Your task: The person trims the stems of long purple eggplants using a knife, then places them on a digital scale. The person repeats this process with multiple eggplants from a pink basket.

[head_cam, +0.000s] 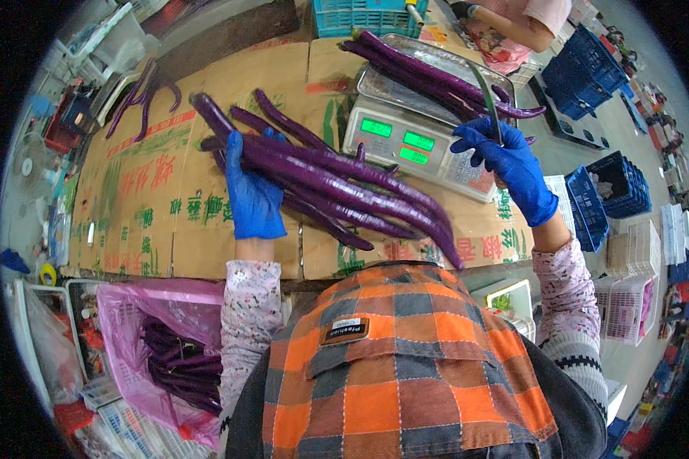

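My left hand (256,183), in a blue glove, holds a bunch of long purple eggplants (344,189) by their stem ends, above the cardboard-covered table. In a matching glove, my right hand (502,163) grips a thin, curved, greenish blade-like thing (483,94) that rises from the fist; its exact kind is unclear. That hand is over the right edge of a digital scale (379,129) with lit green displays. More eggplants (422,69) lie across the scale's metal tray (390,92). Some thinner eggplants (290,123) are behind the held bunch.
Small eggplants (146,100) lie at the table's left. Below, a pink-lined basket (112,338) holds more eggplants. A teal crate (356,20) stands beyond the scale. A co-worker's arm (508,28) is at the top right. Blue crates (585,72) stand at right.
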Tool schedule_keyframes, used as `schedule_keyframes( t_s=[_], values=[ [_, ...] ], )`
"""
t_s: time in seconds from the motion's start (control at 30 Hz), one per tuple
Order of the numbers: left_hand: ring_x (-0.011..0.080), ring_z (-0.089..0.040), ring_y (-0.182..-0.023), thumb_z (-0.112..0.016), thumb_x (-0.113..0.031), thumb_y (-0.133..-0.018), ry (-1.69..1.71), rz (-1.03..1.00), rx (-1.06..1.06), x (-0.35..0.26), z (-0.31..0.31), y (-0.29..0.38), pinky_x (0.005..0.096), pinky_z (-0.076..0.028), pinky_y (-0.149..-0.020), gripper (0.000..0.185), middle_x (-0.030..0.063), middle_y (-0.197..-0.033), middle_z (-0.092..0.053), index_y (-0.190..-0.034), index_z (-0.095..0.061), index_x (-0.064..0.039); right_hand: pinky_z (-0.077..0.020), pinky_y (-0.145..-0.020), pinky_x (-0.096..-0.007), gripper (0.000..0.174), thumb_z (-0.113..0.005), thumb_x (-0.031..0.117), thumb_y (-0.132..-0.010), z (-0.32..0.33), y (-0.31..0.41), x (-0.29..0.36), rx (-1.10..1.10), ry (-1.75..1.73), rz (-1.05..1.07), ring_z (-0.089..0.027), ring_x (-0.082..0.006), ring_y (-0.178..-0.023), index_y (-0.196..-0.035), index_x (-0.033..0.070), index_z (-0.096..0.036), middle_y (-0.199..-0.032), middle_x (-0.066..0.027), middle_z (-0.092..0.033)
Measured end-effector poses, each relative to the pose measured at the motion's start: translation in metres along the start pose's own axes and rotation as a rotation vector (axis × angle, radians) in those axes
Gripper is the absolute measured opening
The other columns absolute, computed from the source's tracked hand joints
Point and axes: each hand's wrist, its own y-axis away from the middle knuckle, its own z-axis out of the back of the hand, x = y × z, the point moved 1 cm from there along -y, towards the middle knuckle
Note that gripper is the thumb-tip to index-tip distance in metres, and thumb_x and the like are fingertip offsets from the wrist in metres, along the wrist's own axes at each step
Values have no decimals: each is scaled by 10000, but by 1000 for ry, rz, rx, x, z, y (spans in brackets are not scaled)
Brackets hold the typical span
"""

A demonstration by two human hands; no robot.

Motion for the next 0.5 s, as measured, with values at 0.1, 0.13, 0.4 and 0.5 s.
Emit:
schedule_keyframes(
  t_s=[0.1, 0.13, 0.4, 0.5],
  values=[
    [290, -608, -1047, -714, -314, -886, 34, -50, 6, 0, -18, -12, 426, -516, -949, 450, 145, -1134, -621, -1219, -539, -68, -459, -662, -222, 342, -550, 313, -996, 3, 1, -13, 60, -12, 28, -594, -77, -773, -1160, 34, -659, -957, -53, -721],
    [290, -607, -1050, -716, -305, -883, 44, -52, 10, 0, -24, -17, 426, -512, -953, 456, 143, -1136, -622, -1225, -535, -64, -441, -650, -220, 375, -525, 348, -1003, 4, 2, -18, 77, -12, 58, -574, -67, -764, -1171, 40, -660, -953, -40, -721],
    [327, -581, -1115, -731, -344, -856, 49, 12, 25, 20, -53, -46, 462, -474, -1013, 567, 189, -1216, -586, -1232, -508, 17, -473, -666, -255, 506, -469, 392, -1009, 2, 60, -85, -84, 92, 3, -568, -116, -763, -1338, 12, -529, -900, -63, -647],
    [340, -591, -1104, -710, -354, -871, -10, 18, 9, 39, -62, -50, 470, -486, -998, 515, 200, -1220, -598, -1202, -538, 1, -483, -714, -263, 467, -414, 294, -1033, -9, 95, -105, -86, -211, -157, -570, -139, -794, -1405, 13, -439, -1005, -82, -644]
  ],
)
